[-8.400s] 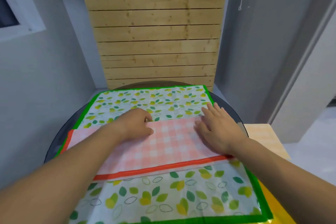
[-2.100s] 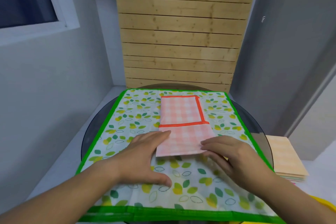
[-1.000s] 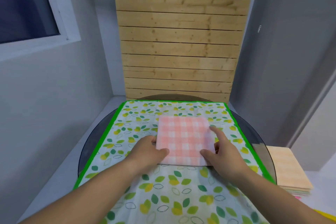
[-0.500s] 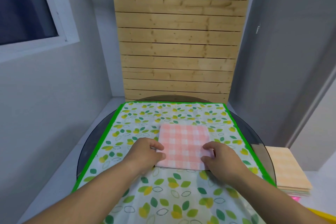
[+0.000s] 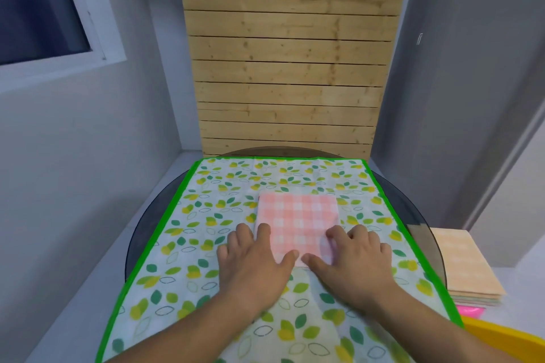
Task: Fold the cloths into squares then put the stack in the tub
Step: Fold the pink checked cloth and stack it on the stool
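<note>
- A pink checked cloth [image 5: 298, 215], folded into a square, is laid on a leaf-printed cloth [image 5: 206, 215] spread over the round glass tabletop [image 5: 424, 215].
- The near left corner is pressed by the left hand [image 5: 253, 262], fingers [image 5: 262, 233] flat and released.
- The near right corner is pressed by the right hand [image 5: 354, 262], likewise flat, nothing gripped.
- A stack of folded cloths [image 5: 466, 268] is seen right of the tabletop, beside a yellow tub [image 5: 507, 339].
</note>
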The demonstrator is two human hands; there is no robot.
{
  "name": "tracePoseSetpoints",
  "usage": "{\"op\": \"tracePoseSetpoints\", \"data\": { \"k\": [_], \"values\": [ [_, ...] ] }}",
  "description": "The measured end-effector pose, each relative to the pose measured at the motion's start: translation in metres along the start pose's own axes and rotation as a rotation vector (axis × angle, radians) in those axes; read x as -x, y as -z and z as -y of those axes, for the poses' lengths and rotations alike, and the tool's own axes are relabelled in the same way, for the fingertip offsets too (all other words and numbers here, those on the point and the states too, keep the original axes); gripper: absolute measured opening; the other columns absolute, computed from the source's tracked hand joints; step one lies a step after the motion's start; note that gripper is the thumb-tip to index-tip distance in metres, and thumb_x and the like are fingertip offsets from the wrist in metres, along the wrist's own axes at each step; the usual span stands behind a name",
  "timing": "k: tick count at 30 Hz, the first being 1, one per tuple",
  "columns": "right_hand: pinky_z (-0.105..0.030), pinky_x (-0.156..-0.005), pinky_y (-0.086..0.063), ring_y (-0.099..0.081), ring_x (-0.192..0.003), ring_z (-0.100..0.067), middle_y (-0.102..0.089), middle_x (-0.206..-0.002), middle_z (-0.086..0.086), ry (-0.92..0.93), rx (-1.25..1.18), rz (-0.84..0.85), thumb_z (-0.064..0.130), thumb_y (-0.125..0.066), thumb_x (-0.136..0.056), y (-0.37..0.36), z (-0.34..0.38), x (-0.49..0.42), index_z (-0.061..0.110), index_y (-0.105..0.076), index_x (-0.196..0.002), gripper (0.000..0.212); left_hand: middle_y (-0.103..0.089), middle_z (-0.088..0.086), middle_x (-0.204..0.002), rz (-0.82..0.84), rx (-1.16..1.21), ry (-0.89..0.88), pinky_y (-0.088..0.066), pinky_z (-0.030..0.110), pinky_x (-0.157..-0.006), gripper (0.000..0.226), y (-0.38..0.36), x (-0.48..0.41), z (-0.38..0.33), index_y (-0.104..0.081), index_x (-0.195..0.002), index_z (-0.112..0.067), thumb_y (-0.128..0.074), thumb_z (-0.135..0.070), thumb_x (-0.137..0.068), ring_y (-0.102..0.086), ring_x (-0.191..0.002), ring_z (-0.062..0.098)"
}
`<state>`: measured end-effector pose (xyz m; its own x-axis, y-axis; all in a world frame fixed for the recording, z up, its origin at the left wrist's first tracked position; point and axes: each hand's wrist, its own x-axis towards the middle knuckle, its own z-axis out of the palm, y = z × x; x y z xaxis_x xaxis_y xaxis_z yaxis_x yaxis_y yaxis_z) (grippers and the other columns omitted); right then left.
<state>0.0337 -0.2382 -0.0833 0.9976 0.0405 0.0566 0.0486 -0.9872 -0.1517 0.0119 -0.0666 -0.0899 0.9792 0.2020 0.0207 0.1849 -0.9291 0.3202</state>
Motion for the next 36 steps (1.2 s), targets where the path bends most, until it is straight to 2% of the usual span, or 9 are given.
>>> {"op": "tracePoseSetpoints", "data": {
  "k": [6,13,19,24,29,31,33,34,36],
  "values": [
    [-0.036,-0.1,-0.027,-0.035,-0.115,-0.02,-0.036,-0.115,0.004,0.035,-0.01,0.043,0.082,-0.03,-0.082,0.004,-0.024,-0.002,0.052,-0.031,-0.144,0.069,-0.027,-0.007,-0.128,0.03,-0.039,-0.057,-0.022,0.035,-0.105,0.055,0.005,-0.002,0.021,-0.027,-0.142,-0.05,-0.032,-0.074,-0.093,-0.025,-0.126,0.016],
    [-0.036,-0.104,-0.025,-0.034,-0.114,-0.016,-0.034,-0.111,0.011,0.123,-0.097,0.125,0.069,-0.04,-0.09,0.012,-0.046,-0.008,0.06,-0.03,-0.141,0.053,-0.026,-0.015,-0.122,0.137,0.031,-0.065,-0.017,0.03,-0.096,0.054,0.02,-0.009,0.034,-0.034,-0.144,-0.055,-0.048,-0.066,-0.093,-0.025,-0.123,0.011],
    [-0.037,-0.104,-0.027,-0.034,-0.109,-0.014,-0.033,-0.106,0.014,0.154,-0.178,0.212,0.056,-0.048,-0.094,0.017,-0.055,-0.014,0.063,-0.034,-0.137,0.045,-0.032,-0.013,-0.137,0.285,0.149,0.004,-0.022,0.029,-0.097,0.052,0.035,-0.017,0.039,-0.043,-0.138,-0.06,-0.063,-0.048,-0.093,-0.031,-0.13,0.013],
    [-0.034,-0.1,-0.026,-0.031,-0.108,-0.013,-0.034,-0.11,0.013,0.153,-0.16,0.257,0.05,-0.046,-0.097,0.023,-0.053,-0.014,0.062,-0.033,-0.138,0.044,-0.032,-0.011,-0.145,0.377,0.257,0.046,-0.032,0.036,-0.115,0.057,0.04,-0.023,0.046,-0.049,-0.132,-0.062,-0.068,-0.029,-0.09,-0.036,-0.132,0.016],
    [-0.034,-0.103,-0.032,-0.039,-0.115,-0.016,-0.041,-0.117,0.009,0.124,-0.185,0.319,0.036,-0.052,-0.094,0.03,-0.051,-0.018,0.058,-0.036,-0.139,0.053,-0.031,-0.007,-0.147,0.395,0.213,0.051,-0.032,0.037,-0.116,0.068,0.049,-0.027,0.037,-0.047,-0.138,-0.056,-0.05,-0.01,-0.089,-0.033,-0.137,0.021],
    [-0.031,-0.091,-0.046,-0.057,-0.099,-0.012,-0.057,-0.107,0.005,0.045,-0.464,0.29,0.034,-0.062,-0.09,0.034,-0.049,-0.022,0.048,-0.041,-0.141,0.056,-0.041,-0.001,-0.14,0.331,0.272,0.034,-0.042,0.037,-0.107,0.06,0.052,-0.031,0.031,-0.047,-0.139,-0.05,-0.055,-0.021,-0.087,-0.044,-0.128,0.023],
    [-0.026,-0.065,-0.048,-0.06,-0.064,-0.007,-0.063,-0.076,0.003,-0.05,-0.707,0.15,0.034,-0.066,-0.09,0.035,-0.046,-0.025,0.036,-0.046,-0.139,0.053,-0.05,0.004,-0.129,0.239,0.421,0.044,-0.049,0.029,-0.082,0.052,0.052,-0.033,0.025,-0.045,-0.139,-0.037,-0.058,-0.03,-0.09,-0.056,-0.105,0.018],
    [-0.028,-0.06,-0.047,-0.059,-0.058,-0.009,-0.063,-0.072,0.001,-0.087,-0.749,0.096,0.034,-0.066,-0.09,0.035,-0.043,-0.027,0.033,-0.047,-0.138,0.051,-0.051,0.005,-0.128,0.209,0.456,0.051,-0.049,0.028,-0.076,0.053,0.05,-0.034,0.022,-0.043,-0.142,-0.032,-0.06,-0.035,-0.091,-0.058,-0.099,0.016],
    [-0.031,-0.063,-0.05,-0.064,-0.066,-0.017,-0.066,-0.084,-0.003,-0.133,-0.778,0.07,0.037,-0.066,-0.09,0.034,-0.036,-0.031,0.029,-0.047,-0.138,0.052,-0.052,0.004,-0.13,0.187,0.48,0.078,-0.052,0.033,-0.084,0.064,0.047,-0.036,0.017,-0.038,-0.145,-0.027,-0.064,-0.044,-0.089,-0.061,-0.102,0.016]
  ]
}}
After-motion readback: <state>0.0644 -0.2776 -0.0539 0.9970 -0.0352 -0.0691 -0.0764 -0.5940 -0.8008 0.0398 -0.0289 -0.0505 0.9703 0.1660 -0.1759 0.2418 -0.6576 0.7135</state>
